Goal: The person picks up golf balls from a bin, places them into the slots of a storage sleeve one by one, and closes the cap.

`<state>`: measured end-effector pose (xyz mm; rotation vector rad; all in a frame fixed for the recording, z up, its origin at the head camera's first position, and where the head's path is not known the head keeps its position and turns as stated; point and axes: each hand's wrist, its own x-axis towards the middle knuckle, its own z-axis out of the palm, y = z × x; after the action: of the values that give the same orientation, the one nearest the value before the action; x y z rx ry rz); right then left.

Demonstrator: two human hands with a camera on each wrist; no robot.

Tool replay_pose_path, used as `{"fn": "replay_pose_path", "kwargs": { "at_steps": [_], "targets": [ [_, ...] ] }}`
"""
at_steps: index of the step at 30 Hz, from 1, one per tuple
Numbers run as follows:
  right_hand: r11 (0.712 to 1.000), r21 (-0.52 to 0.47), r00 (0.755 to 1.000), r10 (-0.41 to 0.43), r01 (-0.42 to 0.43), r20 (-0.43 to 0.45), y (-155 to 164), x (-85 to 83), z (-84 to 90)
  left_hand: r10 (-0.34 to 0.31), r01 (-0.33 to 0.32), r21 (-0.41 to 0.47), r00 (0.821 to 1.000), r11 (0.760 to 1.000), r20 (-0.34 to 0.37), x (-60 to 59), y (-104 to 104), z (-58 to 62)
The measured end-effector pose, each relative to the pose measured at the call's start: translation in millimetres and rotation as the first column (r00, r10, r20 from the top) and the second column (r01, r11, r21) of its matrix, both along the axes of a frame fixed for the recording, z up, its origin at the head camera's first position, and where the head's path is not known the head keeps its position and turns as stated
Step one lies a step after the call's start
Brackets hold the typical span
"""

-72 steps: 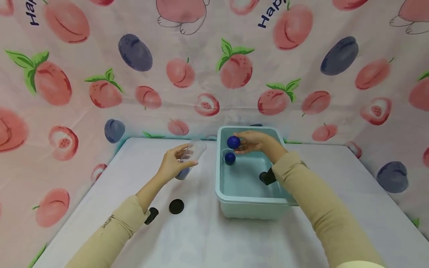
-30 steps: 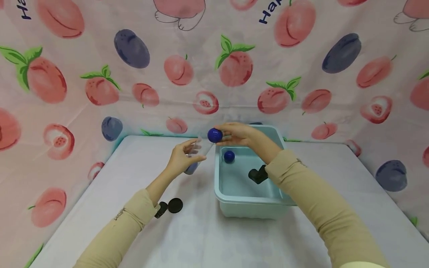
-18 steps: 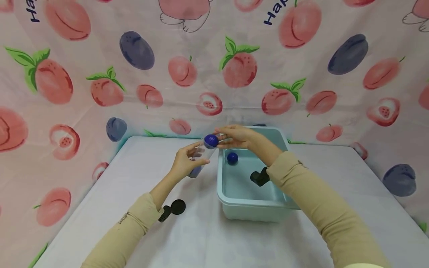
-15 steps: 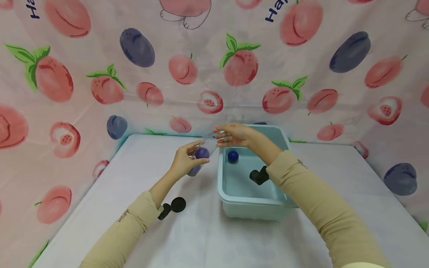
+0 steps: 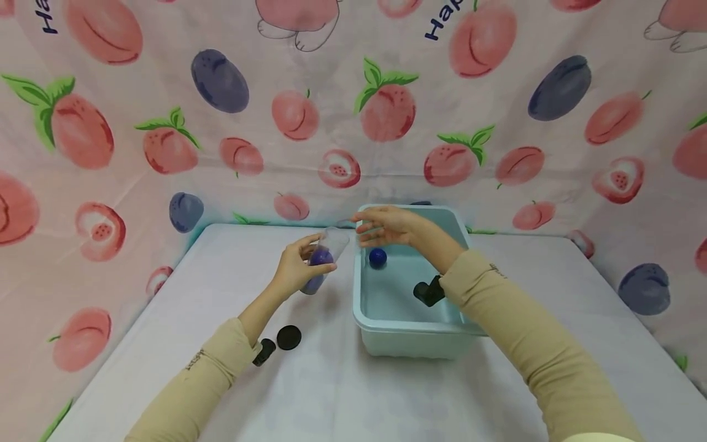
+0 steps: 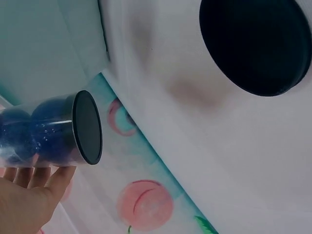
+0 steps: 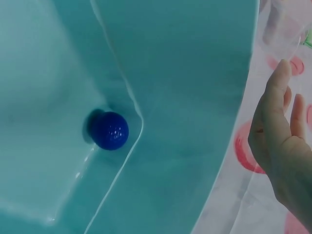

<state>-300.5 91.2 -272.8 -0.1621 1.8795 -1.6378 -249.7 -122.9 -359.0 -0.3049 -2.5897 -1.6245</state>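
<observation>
Left hand (image 5: 295, 268) curled round a clear plastic tube (image 5: 326, 258), fingers and thumb gripping its side, tube tilted with the open mouth up and to the right. Two blue balls inside (image 6: 46, 131), stacked against the black bottom cap (image 6: 87, 127) in the left wrist view. Right hand (image 5: 386, 226) just right of the tube's mouth, fingers spread loose and nearly straight, nothing held, hovering over the far left corner of the teal bin (image 5: 411, 341). One more blue ball (image 5: 378, 257) lying on the bin floor below that hand, close to the left wall; seen again from the right wrist (image 7: 110, 130), beside a ridge in the bin's floor. Black round lid (image 5: 289, 337) flat on the white table (image 5: 221, 380), near the left forearm, left of the bin. Beige sleeves on both arms. Fruit-print cloth (image 5: 386, 110) hung behind and to both sides of the table.
</observation>
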Motion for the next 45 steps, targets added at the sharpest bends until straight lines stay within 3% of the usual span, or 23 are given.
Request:
{"fn": "replay_pose_path", "kwargs": {
  "at_steps": [7, 15, 21, 38, 45],
  "targets": [
    [1.0, 0.005, 1.0, -0.017, 0.017, 0.009, 6.7, -2.3, -1.8, -0.007, 0.004, -0.068, 0.999, 0.998, -0.045, -1.4, 1.7, -2.1],
    [1.0, -0.005, 0.999, -0.025, 0.025, 0.028, 18.9, -9.4, -2.4, -0.034, 0.031, -0.057, 0.998, 0.998, -0.048, 0.9, 3.4, 1.9],
    [0.999, 0.01, 0.999, -0.037, 0.037, 0.027, 27.2, -15.6, -4.7, -0.015, 0.014, -0.04, 0.999, 0.999, -0.029, 2.0, 0.6, 4.1],
    [0.99, 0.071, 0.99, -0.123, 0.118, 0.072, 41.3, -29.1, -26.1, -0.053, 0.053, -0.028, 0.999, 0.998, -0.009, 6.5, -8.7, -10.1],
    [0.986, 0.102, 0.987, -0.139, 0.13, 0.082, 41.5, -36.1, -33.6, -0.062, 0.062, -0.009, 0.998, 0.998, -0.011, 4.4, -10.0, -6.1]
  ]
}}
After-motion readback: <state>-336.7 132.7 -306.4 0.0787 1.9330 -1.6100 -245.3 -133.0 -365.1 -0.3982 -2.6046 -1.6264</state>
